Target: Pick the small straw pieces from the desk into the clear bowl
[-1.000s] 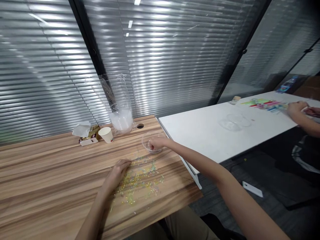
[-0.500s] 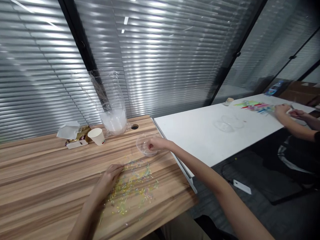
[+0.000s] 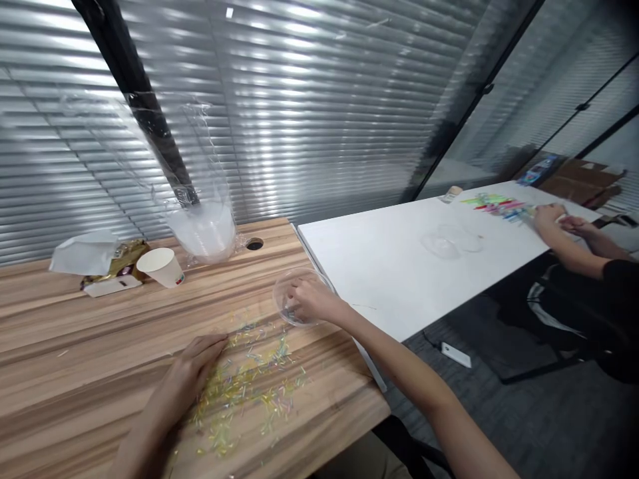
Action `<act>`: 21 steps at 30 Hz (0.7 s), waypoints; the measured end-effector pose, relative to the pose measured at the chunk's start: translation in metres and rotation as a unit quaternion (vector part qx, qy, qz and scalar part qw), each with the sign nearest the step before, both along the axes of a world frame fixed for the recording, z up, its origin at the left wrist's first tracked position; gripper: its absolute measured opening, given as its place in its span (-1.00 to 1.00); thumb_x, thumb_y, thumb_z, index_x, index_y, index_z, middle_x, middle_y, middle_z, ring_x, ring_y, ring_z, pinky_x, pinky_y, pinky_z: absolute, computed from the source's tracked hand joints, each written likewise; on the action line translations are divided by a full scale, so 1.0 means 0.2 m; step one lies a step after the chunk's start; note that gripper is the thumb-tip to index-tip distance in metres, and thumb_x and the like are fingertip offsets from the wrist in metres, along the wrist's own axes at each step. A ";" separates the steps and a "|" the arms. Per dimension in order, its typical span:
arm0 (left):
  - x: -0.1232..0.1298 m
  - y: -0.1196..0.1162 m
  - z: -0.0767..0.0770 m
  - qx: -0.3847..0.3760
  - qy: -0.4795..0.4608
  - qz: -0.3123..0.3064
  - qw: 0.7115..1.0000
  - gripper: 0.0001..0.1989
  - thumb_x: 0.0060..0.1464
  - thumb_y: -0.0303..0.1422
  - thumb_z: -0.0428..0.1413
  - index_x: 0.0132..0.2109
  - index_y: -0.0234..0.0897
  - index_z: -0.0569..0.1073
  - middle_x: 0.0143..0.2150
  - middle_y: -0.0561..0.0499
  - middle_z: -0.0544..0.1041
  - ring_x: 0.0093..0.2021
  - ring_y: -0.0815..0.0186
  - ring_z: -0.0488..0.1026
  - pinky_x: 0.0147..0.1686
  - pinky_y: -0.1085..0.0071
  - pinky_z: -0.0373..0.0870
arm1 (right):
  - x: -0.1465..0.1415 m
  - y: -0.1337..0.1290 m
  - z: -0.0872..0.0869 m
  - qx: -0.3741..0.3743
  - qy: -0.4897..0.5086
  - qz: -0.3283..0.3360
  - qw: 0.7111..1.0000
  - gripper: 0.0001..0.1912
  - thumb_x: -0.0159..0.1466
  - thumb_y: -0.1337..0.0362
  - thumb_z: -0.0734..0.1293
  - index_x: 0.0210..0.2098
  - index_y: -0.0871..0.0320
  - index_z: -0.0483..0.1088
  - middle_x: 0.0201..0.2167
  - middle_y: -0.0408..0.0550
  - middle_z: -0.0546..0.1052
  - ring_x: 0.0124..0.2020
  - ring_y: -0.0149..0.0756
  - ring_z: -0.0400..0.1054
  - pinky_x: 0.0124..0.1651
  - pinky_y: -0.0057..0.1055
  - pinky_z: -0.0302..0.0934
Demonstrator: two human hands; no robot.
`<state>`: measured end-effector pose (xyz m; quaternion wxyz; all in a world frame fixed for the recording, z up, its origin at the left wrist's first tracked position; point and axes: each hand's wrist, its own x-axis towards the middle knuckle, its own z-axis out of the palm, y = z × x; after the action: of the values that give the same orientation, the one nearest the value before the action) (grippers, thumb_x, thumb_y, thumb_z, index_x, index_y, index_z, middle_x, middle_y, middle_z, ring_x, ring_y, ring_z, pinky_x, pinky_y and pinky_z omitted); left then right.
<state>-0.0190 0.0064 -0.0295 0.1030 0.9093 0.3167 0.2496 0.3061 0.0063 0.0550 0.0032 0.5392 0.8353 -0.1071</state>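
My right hand (image 3: 312, 299) reaches down into a clear plastic bowl (image 3: 327, 283) near the right edge of the wooden table. Its fingers are bent but apart, and I see nothing held between them. A few small bits show at the bowl's bottom beneath the fingertips. My left hand (image 3: 197, 359) rests on the tabletop with fingers stretched out, at the left edge of a scatter of short, thin coloured pieces (image 3: 244, 382). These are yellow, green, blue and pink, and look like cut straws.
A paper cup (image 3: 162, 267), an opened tissue pack (image 3: 112, 266) and a clear bag with white cups (image 3: 202, 229) stand at the back. On the adjoining white table (image 3: 369, 266) lie clear lids (image 3: 449, 241) and coloured strips (image 3: 499, 205). Another person's hands (image 3: 554, 218) work there.
My right hand's fingers have loosened from a closed fist inside the bowl. My left hand stays by the coloured pieces. The camera view has shifted.
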 end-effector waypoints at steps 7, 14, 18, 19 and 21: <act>0.00 -0.01 0.01 0.015 0.016 0.008 1.000 -0.67 0.27 -0.26 -0.09 0.02 -0.16 0.48 -0.01 -0.05 0.54 -0.03 0.22 0.50 -0.06 0.28 0.50 | 0.03 0.00 -0.02 -0.057 0.073 0.054 0.994 -0.81 0.11 0.56 0.27 -0.33 0.26 0.47 -0.29 0.00 0.51 -0.26 -0.31 0.36 -0.28 -0.50 0.06; 0.02 -0.02 0.06 0.022 0.026 -0.002 0.999 -0.65 0.25 -0.20 -0.09 0.05 -0.11 0.47 0.00 -0.01 0.55 -0.05 0.20 0.52 -0.09 0.31 0.51 | 0.06 0.01 0.01 -0.105 0.113 0.086 0.984 -0.82 0.14 0.58 0.27 -0.33 0.27 0.45 -0.34 -0.07 0.50 -0.36 -0.39 0.28 -0.31 -0.52 0.02; 0.03 -0.02 0.10 0.020 0.035 -0.003 0.999 -0.63 0.25 -0.19 -0.11 0.10 -0.07 0.43 0.01 0.02 0.55 -0.06 0.19 0.52 -0.11 0.31 0.52 | 0.05 0.00 0.01 -0.117 0.094 0.051 0.987 -0.81 0.15 0.56 0.27 -0.30 0.26 0.46 -0.29 -0.01 0.50 -0.31 -0.34 0.30 -0.31 -0.50 0.03; 0.03 -0.02 0.11 0.016 0.035 -0.001 0.999 -0.63 0.25 -0.19 -0.11 0.11 -0.06 0.42 0.01 0.03 0.55 -0.07 0.20 0.52 -0.10 0.32 0.52 | 0.04 -0.01 0.01 -0.117 0.093 0.042 0.988 -0.81 0.15 0.56 0.27 -0.29 0.26 0.46 -0.27 0.00 0.50 -0.29 -0.32 0.30 -0.30 -0.50 0.03; 0.02 -0.02 0.10 0.006 0.032 0.002 0.999 -0.62 0.24 -0.17 -0.11 0.12 -0.03 0.42 0.01 0.05 0.55 -0.07 0.20 0.52 -0.09 0.33 0.51 | 0.04 -0.02 0.01 -0.118 0.094 0.030 0.988 -0.79 0.14 0.58 0.28 -0.27 0.27 0.46 -0.25 0.02 0.50 -0.24 -0.28 0.31 -0.28 -0.49 0.05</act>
<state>-0.0145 0.0014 -0.0088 0.0865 0.9167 0.3202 0.2227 0.3134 0.0032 0.0567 -0.0086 0.4973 0.8293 -0.2545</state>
